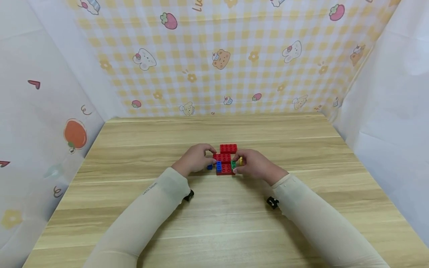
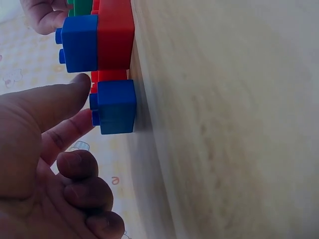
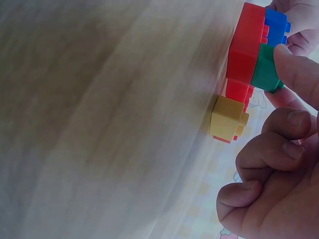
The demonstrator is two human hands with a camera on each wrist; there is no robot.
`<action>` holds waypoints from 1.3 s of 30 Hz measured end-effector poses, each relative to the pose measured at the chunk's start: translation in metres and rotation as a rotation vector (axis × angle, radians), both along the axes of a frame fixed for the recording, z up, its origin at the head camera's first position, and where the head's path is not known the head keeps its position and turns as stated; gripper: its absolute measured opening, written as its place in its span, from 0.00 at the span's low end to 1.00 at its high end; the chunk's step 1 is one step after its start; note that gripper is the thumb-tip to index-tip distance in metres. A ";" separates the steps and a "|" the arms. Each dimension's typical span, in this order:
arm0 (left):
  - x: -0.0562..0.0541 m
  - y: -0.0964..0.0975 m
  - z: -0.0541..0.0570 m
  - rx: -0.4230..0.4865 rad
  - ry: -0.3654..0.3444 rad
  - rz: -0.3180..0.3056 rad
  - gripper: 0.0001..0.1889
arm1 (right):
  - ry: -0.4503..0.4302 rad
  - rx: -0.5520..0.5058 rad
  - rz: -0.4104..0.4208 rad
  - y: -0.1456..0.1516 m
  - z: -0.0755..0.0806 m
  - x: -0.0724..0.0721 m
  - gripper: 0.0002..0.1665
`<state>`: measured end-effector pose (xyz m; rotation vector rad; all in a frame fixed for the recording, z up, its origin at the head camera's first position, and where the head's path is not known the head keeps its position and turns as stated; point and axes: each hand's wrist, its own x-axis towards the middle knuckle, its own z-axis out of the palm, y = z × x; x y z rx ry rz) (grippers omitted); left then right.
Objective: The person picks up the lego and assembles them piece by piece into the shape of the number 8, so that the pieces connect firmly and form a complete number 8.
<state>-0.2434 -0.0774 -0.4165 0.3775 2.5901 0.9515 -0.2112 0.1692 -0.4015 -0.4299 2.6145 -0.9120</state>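
Note:
A red brick [image 1: 226, 168] lies nearest the person, with a blue brick [image 1: 219, 166] on its left end and a green brick [image 1: 233, 164] on its right end. My right hand [image 1: 253, 163] pinches the green brick between thumb and index finger, the other fingers curled in. By the left end of the middle red brick [image 1: 222, 158] is my left hand [image 1: 197, 159], its thumb and index finger apart and nothing between them. The left thumb tip is close to the mounted blue brick. Below that hand, a second blue brick [image 2: 117, 107] sits on the table.
Farther back lies another red brick [image 1: 228, 148]. A yellow brick [image 3: 227, 118] stands to the right, partly behind the right hand in the head view. The wooden table [image 1: 228, 223] meets a checked cloth [image 1: 201, 85] at the back and white cloth at both sides.

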 end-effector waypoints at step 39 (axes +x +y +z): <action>-0.004 0.013 0.006 -0.069 -0.043 0.024 0.17 | 0.008 -0.017 0.006 0.000 -0.001 0.000 0.13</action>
